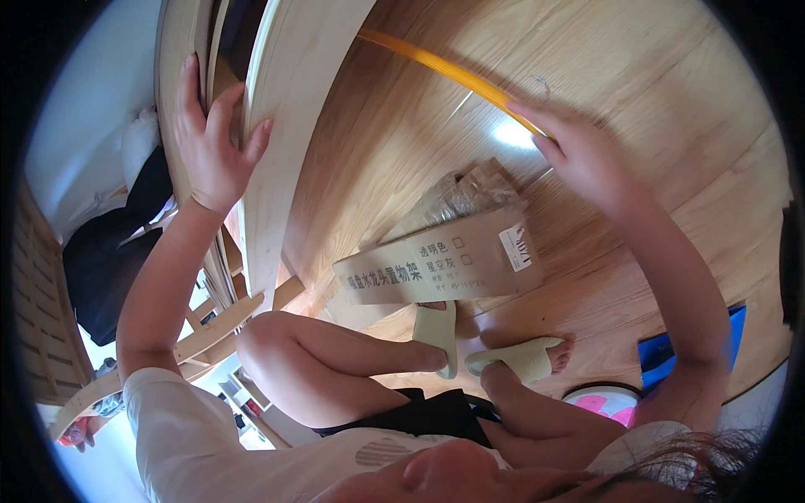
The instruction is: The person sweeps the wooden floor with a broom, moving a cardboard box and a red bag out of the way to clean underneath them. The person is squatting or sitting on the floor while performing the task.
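My right hand (569, 141) holds one end of a long yellow stick (443, 66) between thumb and fingers. The stick slants across the wood-look floor, and its far end passes out of sight at the edge of a pale wooden board (286, 119). With fingers spread, my left hand (214, 141) rests at the upper edges of the wooden furniture, between that board and a second wooden rail (179, 119). A narrow dark gap shows between the two boards, beyond my fingertips. What the stick's hidden end touches cannot be seen.
A cardboard box (434, 261) with printed writing lies before my slippered feet, crumpled clear plastic packaging (465, 195) behind it. A blue bag or folder (657, 358) and a round pink-patterned object (600, 402) are at right. Black cloth (113, 270) lies at left.
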`<state>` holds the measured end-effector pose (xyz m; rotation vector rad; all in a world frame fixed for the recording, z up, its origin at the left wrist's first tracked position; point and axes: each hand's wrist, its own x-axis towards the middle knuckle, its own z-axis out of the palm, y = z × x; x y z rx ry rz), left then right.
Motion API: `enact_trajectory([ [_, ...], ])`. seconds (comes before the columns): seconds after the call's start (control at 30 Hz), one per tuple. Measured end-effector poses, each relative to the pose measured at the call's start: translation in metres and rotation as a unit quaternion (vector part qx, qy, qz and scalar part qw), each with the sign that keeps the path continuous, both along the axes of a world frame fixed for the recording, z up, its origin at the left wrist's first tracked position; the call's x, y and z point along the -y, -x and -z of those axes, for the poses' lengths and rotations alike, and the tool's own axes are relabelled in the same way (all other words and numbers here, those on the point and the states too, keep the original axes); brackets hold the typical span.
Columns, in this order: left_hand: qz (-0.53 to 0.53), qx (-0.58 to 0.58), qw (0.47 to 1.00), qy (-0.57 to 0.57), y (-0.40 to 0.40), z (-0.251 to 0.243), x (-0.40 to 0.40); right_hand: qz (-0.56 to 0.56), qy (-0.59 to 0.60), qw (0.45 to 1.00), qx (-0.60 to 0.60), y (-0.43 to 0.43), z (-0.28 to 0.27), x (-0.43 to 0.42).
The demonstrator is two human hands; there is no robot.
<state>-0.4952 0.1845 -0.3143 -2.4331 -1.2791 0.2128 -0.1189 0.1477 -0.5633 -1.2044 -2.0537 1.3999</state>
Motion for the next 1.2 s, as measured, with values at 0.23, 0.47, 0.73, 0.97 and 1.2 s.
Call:
enact_trajectory([
  [0.23,-0.023,-0.004,1.000,0.005,-0.007,-0.003,0.001,-0.036,-0.010,0.999,0.016,-0.020,-0.027,0.030],
  [0.47,-0.021,0.018,1.000,0.005,-0.004,0.002,0.001,0.026,0.082,0.996,-0.005,0.132,-0.041,-0.073],
  [0.73,-0.043,0.019,0.999,0.018,-0.003,-0.004,0.004,0.083,0.003,0.996,0.030,0.048,-0.006,-0.074],
  [0.97,-0.030,0.005,0.999,0.021,-0.007,-0.007,0.003,0.113,-0.046,0.992,-0.015,0.011,0.020,-0.041],
  [1.2,-0.030,0.011,0.999,0.017,-0.007,-0.006,0.001,0.050,-0.049,0.994,0.083,0.171,-0.012,-0.199],
])
